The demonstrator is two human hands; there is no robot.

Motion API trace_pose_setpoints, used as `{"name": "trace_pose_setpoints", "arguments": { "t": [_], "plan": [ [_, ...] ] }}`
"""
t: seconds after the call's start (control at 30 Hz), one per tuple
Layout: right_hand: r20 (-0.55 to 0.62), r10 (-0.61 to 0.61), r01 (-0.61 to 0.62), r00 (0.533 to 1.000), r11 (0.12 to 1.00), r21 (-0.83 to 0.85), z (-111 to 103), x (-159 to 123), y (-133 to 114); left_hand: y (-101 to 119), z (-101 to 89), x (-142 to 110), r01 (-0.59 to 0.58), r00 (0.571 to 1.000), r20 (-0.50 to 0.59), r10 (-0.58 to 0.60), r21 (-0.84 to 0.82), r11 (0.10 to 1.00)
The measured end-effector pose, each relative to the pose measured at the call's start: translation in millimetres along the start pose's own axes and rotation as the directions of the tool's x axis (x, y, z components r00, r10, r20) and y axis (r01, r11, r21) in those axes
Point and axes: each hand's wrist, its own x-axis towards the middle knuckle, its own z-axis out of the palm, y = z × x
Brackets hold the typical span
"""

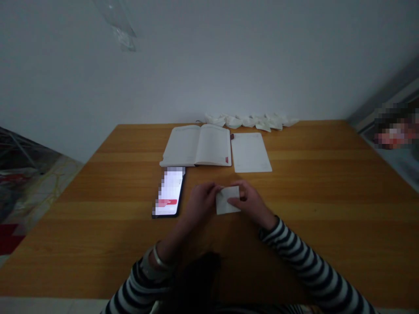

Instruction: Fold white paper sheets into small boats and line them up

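Note:
A small folded piece of white paper (226, 200) lies on the wooden table (310, 196) right in front of me. My left hand (200, 203) pinches its left edge with curled fingers. My right hand (251, 202) presses on its right side, fingers closed over the fold. Both sleeves are black-and-white striped, and a bracelet sits on my left wrist.
A lit phone (169, 192) lies left of my hands. Behind it an open notebook (198, 150) and a loose white sheet (250, 151) lie flat. Several folded white paper shapes (250, 121) line the far edge against the wall.

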Motion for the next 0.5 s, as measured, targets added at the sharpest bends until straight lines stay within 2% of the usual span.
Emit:
{"name": "trace_pose_setpoints", "arguments": {
  "t": [0.07, 0.1, 0.17, 0.2, 0.23, 0.3, 0.4, 0.5],
  "plan": [
    [-0.114, -0.048, 0.054, 0.992, 0.997, 0.049, 5.5, 0.2, -1.3, -0.8, 7.2, -2.4, 0.025, 0.991, -0.134, -0.028, -0.024, 0.999],
    [-0.176, -0.105, 0.11, 0.979, 0.994, 0.015, 7.2, -0.2, -2.6, -1.8, 10.5, -3.1, 0.043, 0.99, -0.129, -0.051, -0.067, 0.997],
    [-0.241, -0.228, 0.206, 0.943, 0.972, -0.114, 7.0, -1.8, -6.0, -4.0, 14.2, -3.2, 0.093, 0.996, 0.02, -0.091, -0.171, 0.981],
    [-0.226, -0.267, 0.23, 0.937, 0.957, -0.177, 5.2, -2.6, -7.9, -4.9, 14.4, -2.8, 0.125, 0.988, 0.118, -0.102, -0.21, 0.97],
    [-0.171, -0.281, 0.241, 0.944, 0.945, -0.223, 2.5, -3.3, -9.6, -5.5, 13.7, -2.3, 0.149, 0.973, 0.205, -0.103, -0.229, 0.962],
    [-0.007, -0.26, 0.25, 0.966, 0.934, -0.254, -4.2, -3.9, -12.3, -5.4, 10.5, -1.3, 0.144, 0.948, 0.309, -0.07, -0.221, 0.965],
    [0.164, -0.219, 0.251, 0.962, 0.944, -0.213, -13.0, -3.4, -15.0, -3.1, 6.7, -1.2, 0.078, 0.921, 0.389, 0.003, -0.193, 0.978],
    [0.268, -0.185, 0.232, 0.946, 0.96, -0.159, -16.7, -3.6, -17.6, -1.5, 7.4, -2.4, 0.096, 0.895, 0.446, 0.021, -0.239, 0.966]
  ]
}}
